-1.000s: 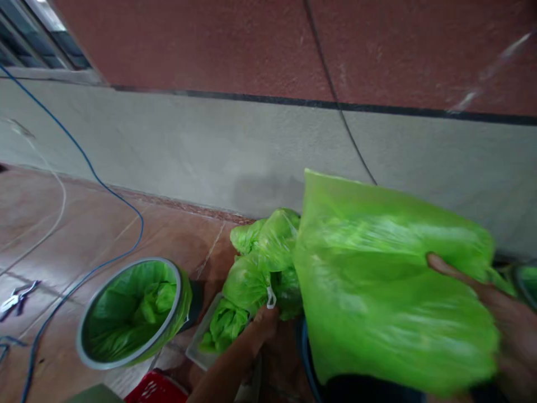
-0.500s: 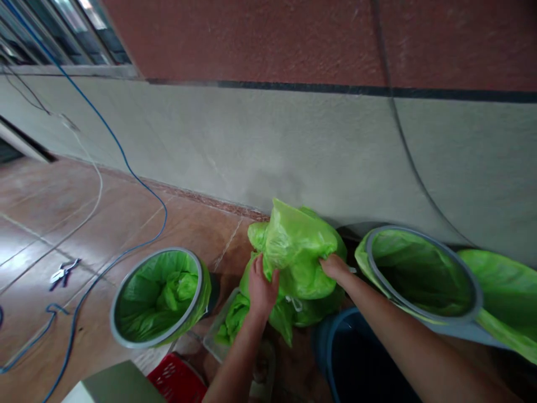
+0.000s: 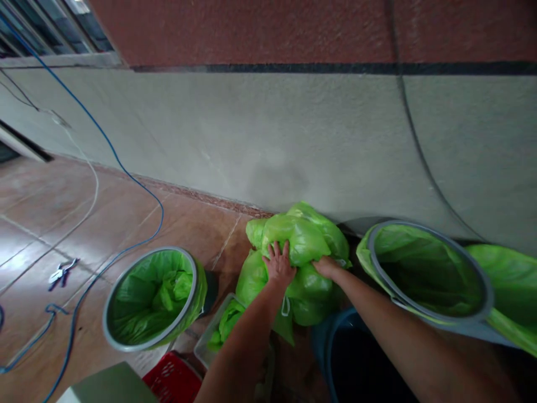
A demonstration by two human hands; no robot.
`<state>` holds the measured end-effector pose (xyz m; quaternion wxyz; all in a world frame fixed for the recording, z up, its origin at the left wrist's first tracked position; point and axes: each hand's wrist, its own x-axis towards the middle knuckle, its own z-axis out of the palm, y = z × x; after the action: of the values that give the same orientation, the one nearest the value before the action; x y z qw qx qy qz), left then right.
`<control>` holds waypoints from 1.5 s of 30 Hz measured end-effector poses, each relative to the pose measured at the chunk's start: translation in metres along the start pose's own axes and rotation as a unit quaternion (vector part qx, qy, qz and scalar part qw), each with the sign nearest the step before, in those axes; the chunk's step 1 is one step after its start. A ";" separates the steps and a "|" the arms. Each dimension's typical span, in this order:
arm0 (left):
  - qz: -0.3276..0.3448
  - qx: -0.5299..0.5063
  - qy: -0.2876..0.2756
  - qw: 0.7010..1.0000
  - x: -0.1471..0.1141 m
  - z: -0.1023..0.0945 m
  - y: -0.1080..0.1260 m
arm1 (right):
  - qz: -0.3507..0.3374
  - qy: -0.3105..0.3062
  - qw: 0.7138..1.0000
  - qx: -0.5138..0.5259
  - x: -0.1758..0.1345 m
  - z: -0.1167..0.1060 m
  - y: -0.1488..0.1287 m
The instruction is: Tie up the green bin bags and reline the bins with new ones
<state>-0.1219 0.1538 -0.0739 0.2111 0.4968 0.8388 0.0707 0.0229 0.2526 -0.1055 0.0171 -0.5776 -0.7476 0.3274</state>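
Observation:
A pile of bulging green plastic bags [image 3: 310, 299] rests on the floor against the wall. My left hand [image 3: 280, 267] lies on the upper green bag [image 3: 300, 235] with its fingers spread, pressing on the film. At the right side of that bag, my right hand [image 3: 327, 267] has its fingers closed on the plastic; the fingertips are partly hidden in the folds. Below the left hand a white drawstring loop [image 3: 286, 306] shows. Left of my forearm stands a clear plastic tub [image 3: 205, 341] with crumpled green bags in it.
To the left is a green-lined bin [image 3: 108, 313]; to the right, another lined bin [image 3: 482, 291]. A dark blue bucket [image 3: 329, 352] stands under my right forearm. A red basket [image 3: 174, 380], pliers [image 3: 62, 272] and a blue cable [image 3: 119, 254] are on the left.
The upper bag has come down and flattened onto the pile. My left hand has moved right and up onto it, fingers spreading. My right hand has shifted slightly with the bag.

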 end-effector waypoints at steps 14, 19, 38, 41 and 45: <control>-0.062 -0.226 0.140 0.962 -0.172 0.042 -0.117 | -0.055 0.084 0.979 0.175 -0.178 -0.084 -0.002; -0.267 -0.189 0.011 0.945 -0.232 0.049 -0.146 | 0.011 0.087 0.971 0.223 -0.240 -0.071 0.001; -0.202 -0.196 -0.076 0.957 -0.155 0.071 -0.149 | 0.050 -0.124 0.968 0.213 -0.367 -0.012 0.014; -0.214 -0.227 -0.082 0.946 -0.149 0.067 -0.147 | 0.046 -0.142 0.965 0.215 -0.373 -0.013 0.014; -0.238 -0.262 -0.043 0.934 -0.158 0.051 -0.153 | 0.006 -0.155 0.965 0.211 -0.374 -0.015 0.007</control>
<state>-0.1572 -0.0629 -0.1250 0.3801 0.2127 0.8743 0.2143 0.1597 -0.0668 0.0346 0.0209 -0.5080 -0.6511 0.5635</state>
